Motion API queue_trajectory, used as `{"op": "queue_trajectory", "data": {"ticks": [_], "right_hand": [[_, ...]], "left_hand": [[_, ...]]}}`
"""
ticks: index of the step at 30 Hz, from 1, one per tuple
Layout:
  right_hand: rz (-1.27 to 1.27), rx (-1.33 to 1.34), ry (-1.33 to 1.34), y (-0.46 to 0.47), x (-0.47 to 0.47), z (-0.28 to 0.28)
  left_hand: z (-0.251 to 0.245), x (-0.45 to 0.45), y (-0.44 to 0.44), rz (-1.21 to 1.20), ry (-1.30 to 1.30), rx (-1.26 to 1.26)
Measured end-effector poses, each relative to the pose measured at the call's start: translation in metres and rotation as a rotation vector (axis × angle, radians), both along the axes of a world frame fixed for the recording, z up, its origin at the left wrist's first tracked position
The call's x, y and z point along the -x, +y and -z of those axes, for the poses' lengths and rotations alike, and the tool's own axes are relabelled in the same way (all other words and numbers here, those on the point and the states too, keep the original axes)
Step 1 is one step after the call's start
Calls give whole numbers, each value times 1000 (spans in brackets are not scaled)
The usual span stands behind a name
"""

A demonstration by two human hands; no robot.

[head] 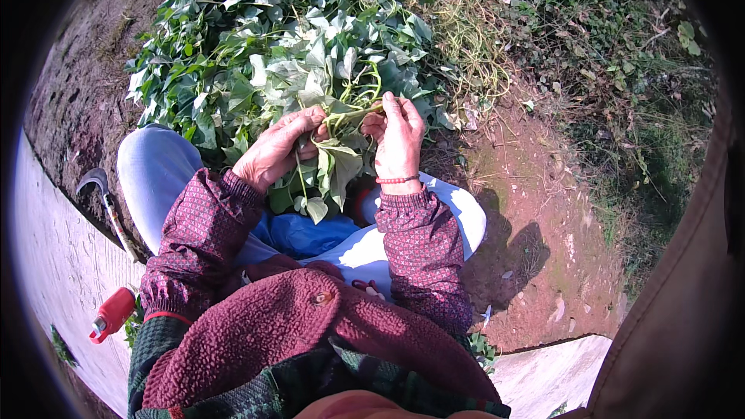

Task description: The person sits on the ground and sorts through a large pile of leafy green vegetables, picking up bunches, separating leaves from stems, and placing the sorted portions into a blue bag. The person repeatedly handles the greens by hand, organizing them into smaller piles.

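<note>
My left hand [285, 142] grips a green leafy vine [343, 157] by its stems, some leaves hanging below the fingers. At the right, my right hand [398, 134], with a red bead bracelet at the wrist, pinches a stem of the same vine between thumb and fingers. Just beyond both hands lies a large heap of leafy vines [244, 58], with broad green leaves, pale on some sides. Below the held leaves, a blue plastic-like sheet or bag [308, 235] lies between my legs.
A sickle [110, 209] lies at the left by a pale slab [64, 250]. A red bottle [113, 311] is beside my left sleeve. Bare leafless stems [477, 46] lie right of the heap, near weeds [628, 75] and reddish soil [547, 233].
</note>
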State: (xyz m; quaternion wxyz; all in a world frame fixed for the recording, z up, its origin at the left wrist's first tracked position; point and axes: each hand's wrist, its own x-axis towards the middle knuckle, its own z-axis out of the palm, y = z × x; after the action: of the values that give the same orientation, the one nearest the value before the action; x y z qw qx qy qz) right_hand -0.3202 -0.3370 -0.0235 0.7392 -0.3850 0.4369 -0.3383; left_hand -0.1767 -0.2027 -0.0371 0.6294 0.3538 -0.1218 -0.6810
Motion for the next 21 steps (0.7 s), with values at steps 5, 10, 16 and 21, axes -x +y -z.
{"op": "queue_trajectory", "data": {"ticks": [5, 10, 16, 21], "right_hand": [[184, 56, 16, -17, 8, -4], [23, 53, -1, -5, 4, -4], [-11, 11, -78, 4, -3, -2], [-51, 6, -80, 3, -1, -7]], "left_hand": [[-12, -7, 1, -39, -128, 119], [-8, -2, 0, -122, -577, -62], [4, 0, -3, -168, -842, -26], [12, 4, -4, -243, -879, -19]]}}
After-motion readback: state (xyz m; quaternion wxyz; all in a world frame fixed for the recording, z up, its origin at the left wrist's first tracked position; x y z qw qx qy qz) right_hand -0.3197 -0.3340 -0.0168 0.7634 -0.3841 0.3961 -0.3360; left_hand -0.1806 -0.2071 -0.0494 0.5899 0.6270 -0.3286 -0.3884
